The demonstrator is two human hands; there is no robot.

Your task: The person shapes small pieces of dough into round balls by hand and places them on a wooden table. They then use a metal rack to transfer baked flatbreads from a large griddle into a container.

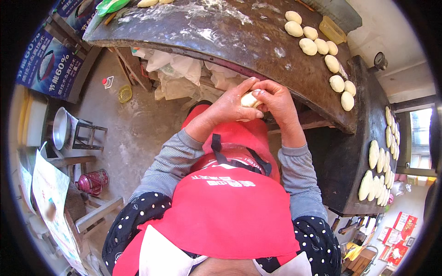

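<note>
Both my hands hold one pale piece of dough (250, 99) just off the front edge of the dark, floured worktable (241, 41). My left hand (232, 104) cups it from the left and below, with its thumb over the top. The fingers and thumb of my right hand (276, 98) pinch the dough's right side. Several rounded dough pieces (308, 46) lie in a curved line along the table's right part. On the dark surface at the right, rows of long, flattened dough pieces (374, 154) rest side by side.
A yellow plastic container (332, 30) stands at the table's far right. A green bag (111, 6) is at the upper left corner. Plastic bags (183, 69) fill the space beneath the table. Left of me are a metal basin (61, 128) on a stand and a red thermos flask (92, 181).
</note>
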